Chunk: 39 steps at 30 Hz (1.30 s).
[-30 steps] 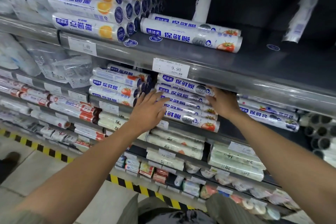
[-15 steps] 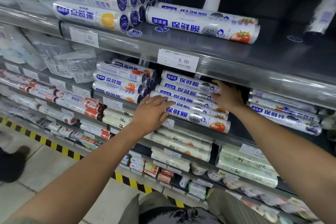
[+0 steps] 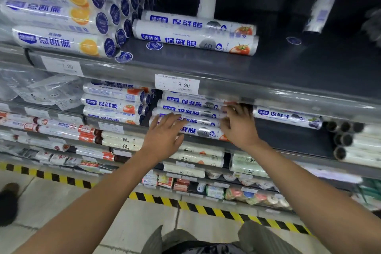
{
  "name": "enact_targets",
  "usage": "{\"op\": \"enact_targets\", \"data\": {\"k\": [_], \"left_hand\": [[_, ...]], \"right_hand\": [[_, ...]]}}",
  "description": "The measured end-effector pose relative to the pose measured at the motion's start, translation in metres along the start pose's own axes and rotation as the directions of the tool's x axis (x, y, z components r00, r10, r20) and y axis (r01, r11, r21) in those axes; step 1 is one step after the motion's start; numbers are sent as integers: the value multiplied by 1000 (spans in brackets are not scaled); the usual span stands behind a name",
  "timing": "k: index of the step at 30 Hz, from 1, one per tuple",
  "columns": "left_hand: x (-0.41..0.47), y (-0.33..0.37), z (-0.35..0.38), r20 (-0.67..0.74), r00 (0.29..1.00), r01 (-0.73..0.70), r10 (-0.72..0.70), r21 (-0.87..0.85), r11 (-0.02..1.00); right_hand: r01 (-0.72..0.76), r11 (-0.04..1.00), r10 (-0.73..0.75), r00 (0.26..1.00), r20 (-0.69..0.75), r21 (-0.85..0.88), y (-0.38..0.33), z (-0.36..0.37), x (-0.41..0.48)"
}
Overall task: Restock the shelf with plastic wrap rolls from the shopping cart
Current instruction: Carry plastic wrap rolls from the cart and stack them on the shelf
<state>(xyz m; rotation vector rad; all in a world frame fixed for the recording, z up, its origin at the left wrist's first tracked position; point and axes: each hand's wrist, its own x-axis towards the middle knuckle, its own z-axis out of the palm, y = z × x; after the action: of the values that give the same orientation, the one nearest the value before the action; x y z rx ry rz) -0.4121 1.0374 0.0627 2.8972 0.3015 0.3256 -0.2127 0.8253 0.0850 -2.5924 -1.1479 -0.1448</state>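
A stack of white plastic wrap rolls (image 3: pixel 191 110) with blue lettering and tomato pictures lies on the second shelf (image 3: pixel 288 146), under the 9.90 price label (image 3: pixel 177 85). My left hand (image 3: pixel 165 134) lies flat on the front of the stack's left half, fingers straight. At the stack's right end my right hand (image 3: pixel 239 125) touches the rolls with spread, blurred fingers. Neither hand holds a roll. Two more tomato rolls (image 3: pixel 195 36) lie on the shelf above. No shopping cart is in view.
Orange-picture rolls (image 3: pixel 55 12) are piled at the upper left. A single blue-lettered roll (image 3: pixel 286 116) lies right of my hands, with bare shelf around it. Dark-cored rolls (image 3: pixel 346 140) sit at the far right. Yellow-black tape (image 3: pixel 185 204) runs along the floor.
My left hand has slid right, onto the front of the stack. My right hand has dropped from the top rolls to the stack's right end, and its fingers have spread.
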Motion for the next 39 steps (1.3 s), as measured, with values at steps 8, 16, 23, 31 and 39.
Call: {"op": "enact_targets", "data": {"k": [8, 16, 23, 31, 39], "left_hand": [[-37, 69, 34, 12, 991, -131, 132, -68, 989], [-106, 190, 103, 323, 929, -137, 182, -157, 978], [-150, 349, 144, 477, 816, -253, 327, -214, 944], [-147, 547, 170, 568, 616, -433, 546, -334, 837], [-107, 714, 224, 516, 391, -629, 762, -455, 630]], "right_hand": [[-148, 965, 149, 989, 10, 217, 35, -7, -122], [-577, 676, 520, 814, 259, 458, 108, -12, -327], [-731, 486, 711, 650, 269, 480, 179, -61, -514], [-818, 330, 885, 442, 146, 471, 239, -120, -676], [-869, 121, 980, 182, 84, 480, 284, -152, -775]]}}
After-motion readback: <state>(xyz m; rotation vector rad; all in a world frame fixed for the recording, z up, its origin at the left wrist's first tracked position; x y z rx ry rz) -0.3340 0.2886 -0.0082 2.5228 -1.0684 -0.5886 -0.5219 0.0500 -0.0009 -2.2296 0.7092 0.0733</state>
